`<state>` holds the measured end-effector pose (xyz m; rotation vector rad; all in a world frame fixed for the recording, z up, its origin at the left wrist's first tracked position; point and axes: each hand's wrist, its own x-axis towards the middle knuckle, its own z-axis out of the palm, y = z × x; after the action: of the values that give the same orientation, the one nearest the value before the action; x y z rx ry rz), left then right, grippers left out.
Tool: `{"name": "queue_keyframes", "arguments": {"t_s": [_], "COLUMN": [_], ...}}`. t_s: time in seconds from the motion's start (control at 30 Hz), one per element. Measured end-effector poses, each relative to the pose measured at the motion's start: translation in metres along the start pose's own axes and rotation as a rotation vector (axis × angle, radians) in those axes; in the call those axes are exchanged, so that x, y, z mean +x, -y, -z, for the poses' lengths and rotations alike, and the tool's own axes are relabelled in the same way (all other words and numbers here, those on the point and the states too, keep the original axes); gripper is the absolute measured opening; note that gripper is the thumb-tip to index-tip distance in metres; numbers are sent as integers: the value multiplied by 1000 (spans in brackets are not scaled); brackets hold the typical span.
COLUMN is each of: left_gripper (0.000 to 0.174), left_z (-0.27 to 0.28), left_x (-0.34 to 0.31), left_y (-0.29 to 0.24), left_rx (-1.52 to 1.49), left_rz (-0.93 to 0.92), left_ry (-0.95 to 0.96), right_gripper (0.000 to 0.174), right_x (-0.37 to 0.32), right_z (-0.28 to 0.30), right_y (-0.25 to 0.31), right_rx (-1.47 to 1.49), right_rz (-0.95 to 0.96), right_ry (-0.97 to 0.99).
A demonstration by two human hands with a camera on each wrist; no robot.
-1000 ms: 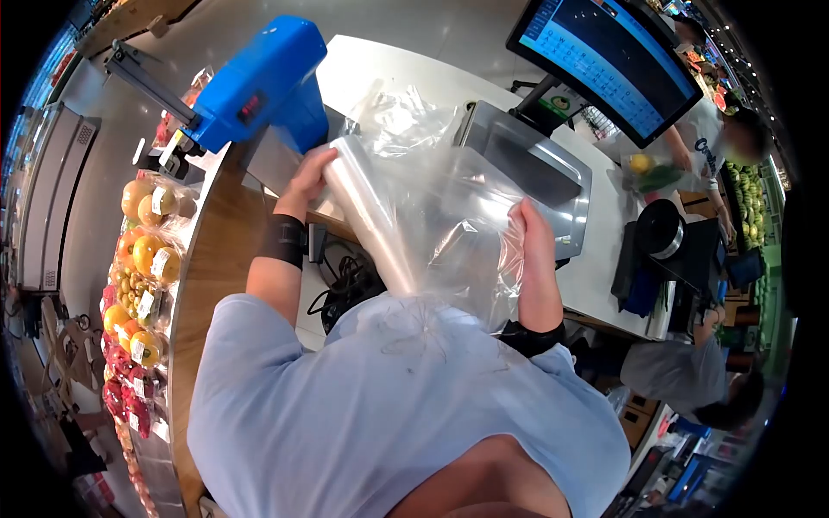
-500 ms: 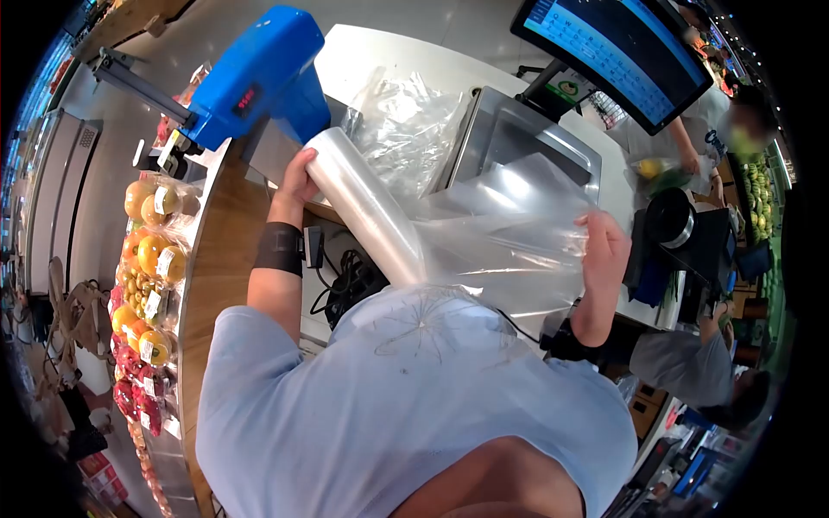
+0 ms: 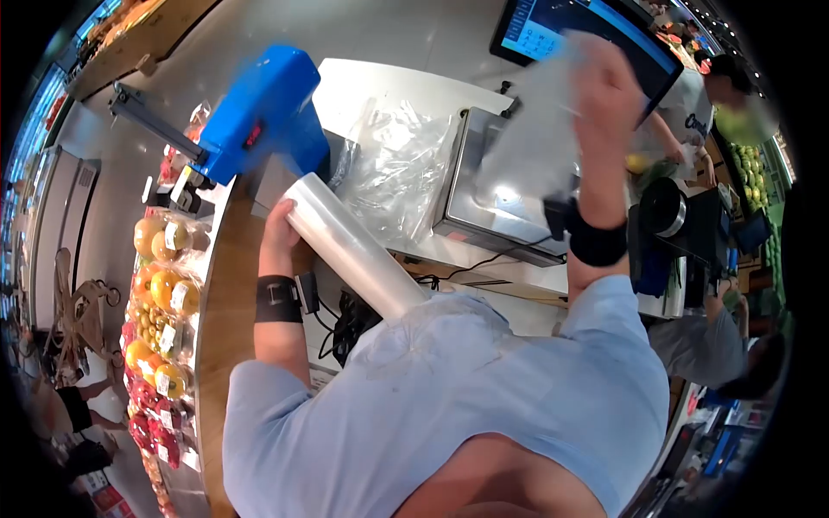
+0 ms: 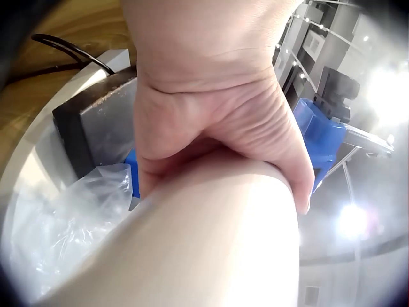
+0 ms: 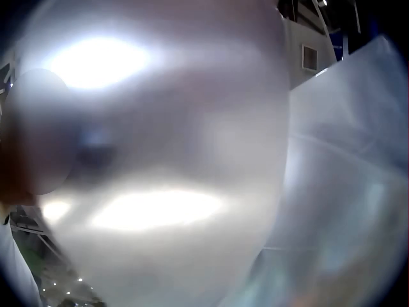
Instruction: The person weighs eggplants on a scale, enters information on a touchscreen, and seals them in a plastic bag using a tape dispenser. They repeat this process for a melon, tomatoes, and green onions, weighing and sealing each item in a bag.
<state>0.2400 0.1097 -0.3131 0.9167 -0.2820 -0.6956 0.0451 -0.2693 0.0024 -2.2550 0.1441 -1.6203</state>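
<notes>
My left hand [image 3: 278, 226] grips the upper end of a thick roll of clear plastic bags [image 3: 356, 250], whose lower end rests against my shirt. In the left wrist view the palm wraps over the roll's end [image 4: 204, 236]. Raised in front of the monitor, my right hand [image 3: 607, 99] is motion-blurred with its fingers curled. It grips a sheet of clear plastic bag [image 3: 528, 129] that hangs down over the scale, apart from the roll. Shiny film [image 5: 160, 153] fills most of the right wrist view and hides the fingers.
Crumpled plastic bags [image 3: 393, 164] lie on the white counter [image 3: 345, 82] beside a metal scale [image 3: 462, 203]. A blue device [image 3: 268, 112] stands at the left, a monitor [image 3: 527, 30] at the back right. Packed fruit [image 3: 164, 289] lines the left shelf. Other people stand at the right.
My right hand has pulled film out to the right, then swung up and forward with a bag now apart from the roll. The left hand and roll have shifted slightly left and down.
</notes>
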Motion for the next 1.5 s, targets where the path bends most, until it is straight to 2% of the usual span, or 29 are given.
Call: {"name": "queue_keyframes", "arguments": {"t_s": [0.1,0.17,0.2,0.27,0.33,0.4,0.47,0.53,0.6,0.63,0.7,0.8,0.87,0.9,0.93,0.97,1.0,1.03,1.07,1.1,1.13,1.17,1.2,1.23,1.27,1.33,1.4,1.47,1.5], "left_gripper": [61,61,61,61,63,63,61,60,59,58,54,51,49,49,52,55,55,59,59,57,55,53,51,51,51,53,48,37,39], "left_z": [-10,-4,1,3,8,7,9,9,6,3,-3,-18,-29,-35,-43,-28,-17,-19,-46,-43,-35,-33,-32,-55,-68,-89,-103,-103,-75], "left_x": [-6,-9,-12,-20,-25,-28,-26,-20,-18,-18,-16,-16,-15,-17,-21,-12,-6,-15,-9,-1,10,17,24,20,23,35,50,89,120], "left_y": [-6,-5,-5,-7,-10,-13,-17,-15,-16,-20,-25,-30,-33,-33,-39,-28,-18,-50,-39,-35,-27,-23,-19,-35,-43,-49,-47,-15,7], "left_rx": [-10,-3,2,4,21,8,47,35,25,35,61,56,-36,-51,15,48,108,-85,14,134,249,251,243,281,282,609,624,846,676], "left_rz": [22,14,9,-10,-20,-32,-40,-49,-51,-45,-48,-41,32,59,70,112,59,114,97,10,-56,-44,-23,69,58,78,21,-218,-208], "left_ry": [25,20,9,-41,-47,-77,-63,-69,-76,-57,-14,-31,29,-96,-143,-116,-203,136,-43,-87,-114,-151,-175,-192,-188,-182,-90,-425,-276], "right_gripper": [14,12,12,13,12,8,10,10,13,13,15,17,20,29,46,59,64,60,59,59,59,59,59,59,63,68,63,64,65], "right_x": [-1,0,0,0,-33,-98,-173,-226,-265,-283,-309,-326,-336,-319,-319,-310,-289,-294,-290,-284,-284,-285,-284,-295,-313,-325,-326,-319,-316], "right_z": [-55,-70,-74,-86,-119,-154,-182,-187,-188,-190,-191,-186,-188,-181,-176,-173,-164,-183,-169,-163,-168,-167,-161,-159,-163,-165,-162,-163,-160], "right_y": [25,37,37,34,17,4,-4,0,-5,-9,-16,-14,-17,-3,-4,1,14,12,7,9,17,22,22,17,12,3,-7,-5,-9], "right_rx": [7,110,115,181,57,-43,91,-67,-76,-73,-150,-161,-185,-194,-60,-87,-26,83,147,222,249,706,1129,1125,1123,1117,1275,1432,1327], "right_rz": [120,390,390,594,581,513,421,246,156,155,119,146,131,68,95,67,27,115,-159,-402,-342,-835,-1328,-1313,-1232,-1145,-1470,-1504,-1561], "right_ry": [-60,-144,-149,-242,-144,206,415,826,965,962,1185,1234,1376,1525,1495,1574,1544,1479,1440,1403,1422,1270,1018,1024,1090,1147,1056,991,929]}}
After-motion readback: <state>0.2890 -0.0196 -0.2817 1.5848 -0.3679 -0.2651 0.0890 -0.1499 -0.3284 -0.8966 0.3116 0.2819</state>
